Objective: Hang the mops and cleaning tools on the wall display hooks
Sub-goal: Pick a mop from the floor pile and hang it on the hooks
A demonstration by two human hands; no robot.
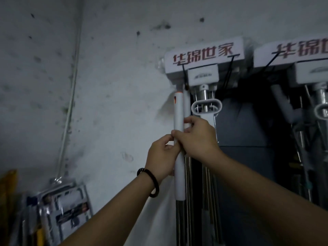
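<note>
A white mop handle with an orange ring at its top stands upright against the wall, its tip just under a white display bracket with red lettering. My left hand, with a dark bracelet on the wrist, grips the handle from the left. My right hand holds it from the right, a little higher, fingers wrapped around the handle. Right beside it, a second mop with a white oval grip and metal rods hangs from the bracket. Whether the handle's tip is caught on a hook is hidden.
A second white bracket at the right carries more hanging mops in front of a dark panel. Packaged goods lean against the stained wall at the lower left. A thin cable runs down the wall.
</note>
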